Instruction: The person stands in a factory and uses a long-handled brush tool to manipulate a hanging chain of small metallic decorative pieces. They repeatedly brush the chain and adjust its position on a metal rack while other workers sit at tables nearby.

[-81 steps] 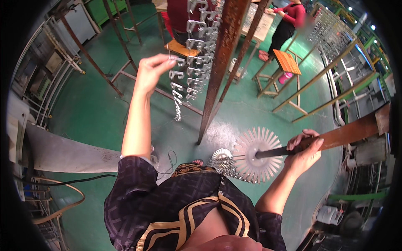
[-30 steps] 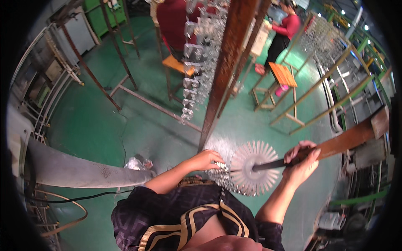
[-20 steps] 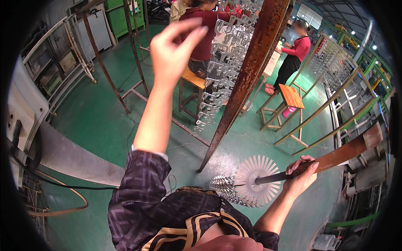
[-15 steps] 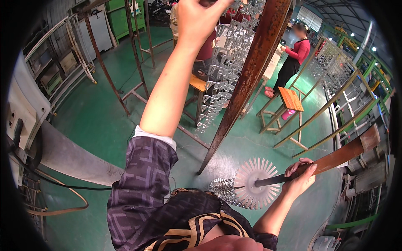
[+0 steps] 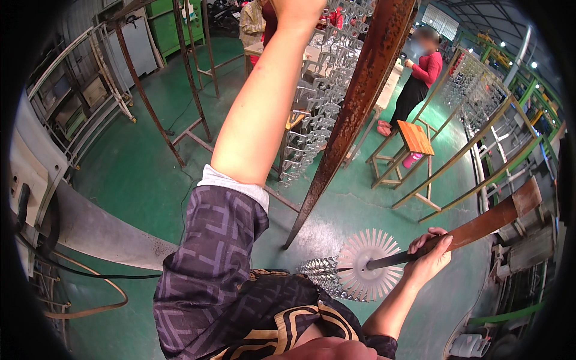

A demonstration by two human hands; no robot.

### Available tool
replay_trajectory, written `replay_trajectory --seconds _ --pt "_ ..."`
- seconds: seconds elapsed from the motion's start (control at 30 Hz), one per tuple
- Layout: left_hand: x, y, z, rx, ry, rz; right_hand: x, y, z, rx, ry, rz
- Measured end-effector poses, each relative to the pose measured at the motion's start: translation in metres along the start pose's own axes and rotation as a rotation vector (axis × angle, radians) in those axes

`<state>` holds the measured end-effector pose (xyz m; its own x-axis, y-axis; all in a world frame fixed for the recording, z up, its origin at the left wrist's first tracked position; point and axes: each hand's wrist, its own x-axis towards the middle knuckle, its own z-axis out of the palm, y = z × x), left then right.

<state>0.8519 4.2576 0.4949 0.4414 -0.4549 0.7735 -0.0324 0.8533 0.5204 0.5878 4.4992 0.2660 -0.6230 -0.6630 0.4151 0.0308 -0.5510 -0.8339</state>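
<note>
My left arm reaches up to the top edge of the view. Only the wrist and lower part of my left hand (image 5: 298, 11) show there, beside hanging strings of bent silvery metal pieces (image 5: 312, 114). Its fingers are cut off, so what they touch is hidden. At the lower right, my right hand (image 5: 431, 251) is closed round a long pole (image 5: 480, 229), dark toward its lower part and rusty brown toward the upper right. A pale slotted disc (image 5: 357, 279) sits at the pole's dark end. Against the disc lies a bunch of shiny metal pieces (image 5: 321, 270).
A rusty upright bar (image 5: 354, 114) slants through the middle. Beyond it stand a wooden stool (image 5: 415, 138) and a person in red (image 5: 427, 72) at a table. More frames (image 5: 462, 165) line the right; a grey curved machine part (image 5: 111, 231) juts in from the left.
My left hand has moved up, nearly out of view, its forearm shifting slightly right. The hanging metal pieces have shifted a little. My right hand keeps its grip on the pole.
</note>
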Motion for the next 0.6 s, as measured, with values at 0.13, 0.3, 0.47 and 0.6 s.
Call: replay_trajectory --seconds 0.13,0.3,0.47,0.6 --pt "0.009 0.007 -0.004 0.011 0.022 -0.053 0.000 -0.001 0.002 0.000 -0.004 0.002" --pt "0.020 -0.022 -0.007 -0.297 -0.090 -0.043 0.000 -0.001 0.002 0.010 0.004 0.007" --pt "-0.005 -0.008 -0.043 0.105 -0.141 -0.004 0.000 0.000 0.001 0.039 -0.018 0.012" --pt "-0.035 -0.025 -0.062 0.074 -0.195 0.006 0.001 0.002 -0.004 0.032 -0.002 -0.001"
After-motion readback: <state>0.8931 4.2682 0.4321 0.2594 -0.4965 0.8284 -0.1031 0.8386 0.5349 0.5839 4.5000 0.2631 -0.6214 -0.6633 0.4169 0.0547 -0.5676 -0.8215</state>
